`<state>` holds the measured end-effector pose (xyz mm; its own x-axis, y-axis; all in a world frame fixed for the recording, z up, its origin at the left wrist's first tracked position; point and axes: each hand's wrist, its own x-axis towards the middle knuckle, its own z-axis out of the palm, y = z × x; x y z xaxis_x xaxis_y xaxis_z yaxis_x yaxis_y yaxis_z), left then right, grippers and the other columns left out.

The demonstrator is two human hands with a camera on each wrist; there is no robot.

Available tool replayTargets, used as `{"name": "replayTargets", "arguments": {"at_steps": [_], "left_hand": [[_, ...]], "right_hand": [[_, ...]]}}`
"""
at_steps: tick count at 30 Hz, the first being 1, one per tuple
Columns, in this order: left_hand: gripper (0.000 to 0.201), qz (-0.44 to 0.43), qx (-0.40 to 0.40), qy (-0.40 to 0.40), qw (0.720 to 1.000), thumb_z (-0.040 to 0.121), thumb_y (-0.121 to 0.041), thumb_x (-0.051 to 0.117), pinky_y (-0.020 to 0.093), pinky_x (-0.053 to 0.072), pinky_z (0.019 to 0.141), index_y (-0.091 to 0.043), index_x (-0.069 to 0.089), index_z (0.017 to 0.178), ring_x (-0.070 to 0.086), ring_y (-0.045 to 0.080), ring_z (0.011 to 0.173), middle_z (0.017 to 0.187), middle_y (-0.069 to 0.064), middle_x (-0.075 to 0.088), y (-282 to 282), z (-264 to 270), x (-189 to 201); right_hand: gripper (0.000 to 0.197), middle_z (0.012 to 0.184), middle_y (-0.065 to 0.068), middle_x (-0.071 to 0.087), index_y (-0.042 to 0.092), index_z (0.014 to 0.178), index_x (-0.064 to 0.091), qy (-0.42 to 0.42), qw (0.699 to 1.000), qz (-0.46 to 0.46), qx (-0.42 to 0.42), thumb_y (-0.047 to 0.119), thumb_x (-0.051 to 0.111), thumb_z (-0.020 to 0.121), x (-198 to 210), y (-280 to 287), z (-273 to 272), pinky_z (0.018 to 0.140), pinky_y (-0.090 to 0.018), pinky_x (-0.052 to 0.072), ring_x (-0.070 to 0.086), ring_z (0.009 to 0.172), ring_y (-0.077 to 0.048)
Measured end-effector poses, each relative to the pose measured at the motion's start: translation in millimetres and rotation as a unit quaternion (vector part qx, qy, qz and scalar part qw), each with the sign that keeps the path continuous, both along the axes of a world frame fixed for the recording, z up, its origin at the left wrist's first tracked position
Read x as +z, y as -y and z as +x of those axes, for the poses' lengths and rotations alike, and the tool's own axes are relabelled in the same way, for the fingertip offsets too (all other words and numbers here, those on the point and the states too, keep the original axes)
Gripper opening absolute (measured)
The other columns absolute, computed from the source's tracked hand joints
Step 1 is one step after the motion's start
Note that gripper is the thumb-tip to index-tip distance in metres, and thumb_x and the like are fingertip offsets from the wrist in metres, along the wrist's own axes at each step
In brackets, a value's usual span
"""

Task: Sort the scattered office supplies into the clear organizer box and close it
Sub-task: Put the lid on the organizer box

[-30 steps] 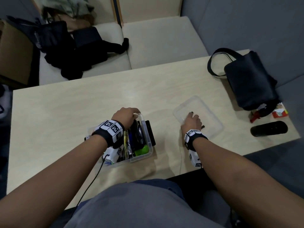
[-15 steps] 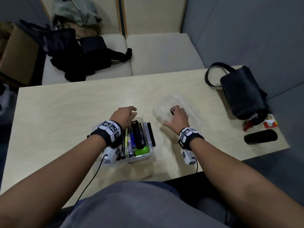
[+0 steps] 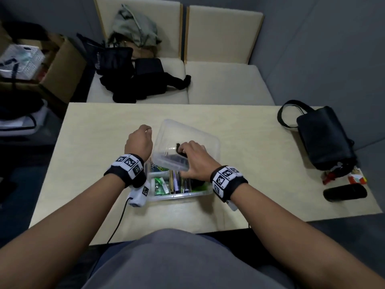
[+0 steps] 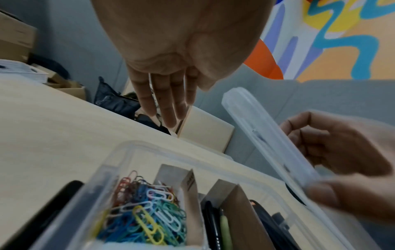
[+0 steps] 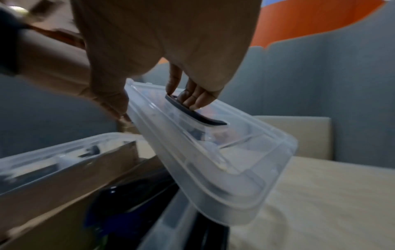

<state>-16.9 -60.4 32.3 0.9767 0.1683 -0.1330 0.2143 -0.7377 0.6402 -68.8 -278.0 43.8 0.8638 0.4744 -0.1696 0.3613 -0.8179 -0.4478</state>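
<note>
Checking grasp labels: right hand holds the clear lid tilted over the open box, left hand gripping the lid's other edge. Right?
Not quite. The left hand is open and touches nothing, as the left wrist view shows. Only the right hand holds the lid, tilted over the open box.

Black wristbands (image 3: 133,174) (checkered white markers), grey top (image 3: 187,261)

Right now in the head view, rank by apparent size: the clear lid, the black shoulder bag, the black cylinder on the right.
1. clear lid and black shoulder bag: too alike to rank.
2. black cylinder, clearly smallest.
</note>
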Motion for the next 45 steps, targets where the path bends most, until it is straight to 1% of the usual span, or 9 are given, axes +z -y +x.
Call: {"name": "replayTargets", "arguments": {"at_steps": [5, 10, 20, 26, 29, 33, 37, 41, 45], "left_hand": [[0.044, 0.043, -0.026, -0.045, 0.998, 0.1, -0.034, 0.043, 0.043, 0.044, 0.092, -0.015, 0.044, 0.14, 0.053, 0.034, 0.118, 0.133, 0.015, 0.054, -16, -28, -14], [0.048, 0.074, -0.045, -0.077, 0.993, 0.1, -0.031, 0.045, 0.043, 0.045, 0.089, -0.019, 0.037, 0.145, 0.053, 0.036, 0.117, 0.134, 0.016, 0.05, -19, -53, -30], [0.032, 0.084, -0.027, -0.097, 0.991, 0.096, -0.021, 0.047, 0.042, 0.044, 0.077, -0.009, 0.045, 0.126, 0.057, 0.04, 0.101, 0.121, 0.019, 0.054, -14, -72, -38], [0.049, 0.028, 0.012, -0.156, 0.987, 0.099, -0.038, 0.045, 0.042, 0.042, 0.082, -0.006, 0.035, 0.135, 0.055, 0.043, 0.108, 0.122, 0.026, 0.056, -10, -78, -50], [0.055, 0.007, 0.035, -0.175, 0.984, 0.099, -0.044, 0.045, 0.039, 0.04, 0.077, -0.005, 0.033, 0.136, 0.056, 0.043, 0.109, 0.122, 0.028, 0.057, -11, -81, -51], [0.061, 0.012, 0.05, -0.176, 0.983, 0.096, -0.047, 0.051, 0.043, 0.045, 0.085, -0.002, 0.035, 0.133, 0.055, 0.044, 0.11, 0.126, 0.026, 0.053, -13, -80, -48], [0.06, 0.038, 0.05, -0.173, 0.983, 0.092, -0.049, 0.056, 0.043, 0.046, 0.083, 0.0, 0.043, 0.125, 0.056, 0.042, 0.107, 0.123, 0.024, 0.052, -14, -77, -44], [0.066, 0.038, 0.036, -0.184, 0.982, 0.089, -0.056, 0.057, 0.036, 0.045, 0.073, -0.001, 0.042, 0.124, 0.06, 0.038, 0.103, 0.117, 0.021, 0.059, -3, -74, -41], [0.08, 0.054, 0.05, -0.192, 0.979, 0.083, -0.06, 0.063, 0.039, 0.049, 0.079, -0.003, 0.036, 0.132, 0.06, 0.037, 0.107, 0.122, 0.018, 0.06, 10, -76, -36]], "right_hand": [[0.066, 0.116, -0.003, 0.044, 0.021, 0.12, 0.042, 0.005, 0.996, -0.03, 0.085, 0.046, 0.077, 0.07, -19, -25, -25, 0.091, -0.037, 0.042, 0.041, 0.105, -0.02], [0.061, 0.109, -0.003, 0.044, 0.018, 0.116, 0.044, 0.022, 0.992, -0.036, 0.116, 0.041, 0.077, 0.071, -25, -28, -41, 0.093, -0.041, 0.04, 0.042, 0.1, -0.021], [0.058, 0.119, -0.002, 0.047, 0.02, 0.126, 0.046, 0.035, 0.989, -0.038, 0.139, 0.044, 0.07, 0.079, -36, -11, -54, 0.097, -0.034, 0.037, 0.044, 0.107, -0.018], [0.034, 0.122, -0.003, 0.051, 0.018, 0.123, 0.053, 0.095, 0.993, 0.037, -0.064, 0.039, 0.052, 0.096, -31, 0, -37, 0.102, -0.041, 0.04, 0.046, 0.113, -0.019], [0.051, 0.133, -0.01, 0.044, 0.013, 0.137, 0.044, 0.068, 0.97, 0.022, -0.234, 0.04, 0.054, 0.095, -39, 15, -26, 0.107, -0.041, 0.035, 0.042, 0.123, -0.027], [0.083, 0.149, -0.018, 0.03, 0.011, 0.151, 0.022, -0.085, 0.914, 0.045, -0.393, 0.056, 0.057, 0.09, -56, 31, -23, 0.111, -0.045, 0.032, 0.036, 0.135, -0.037], [0.093, 0.155, -0.018, 0.026, 0.008, 0.153, 0.012, -0.182, 0.876, 0.143, -0.422, 0.059, 0.056, 0.09, -64, 33, -26, 0.106, -0.04, 0.036, 0.038, 0.138, -0.035], [0.084, 0.146, -0.014, 0.044, 0.003, 0.145, 0.029, -0.171, 0.871, 0.16, -0.432, 0.058, 0.059, 0.089, -70, 34, -25, 0.093, -0.031, 0.04, 0.048, 0.129, -0.031], [0.076, 0.133, -0.011, 0.054, 0.004, 0.135, 0.041, -0.165, 0.872, 0.164, -0.43, 0.056, 0.064, 0.086, -74, 38, -21, 0.083, -0.027, 0.039, 0.055, 0.117, -0.029]]}}
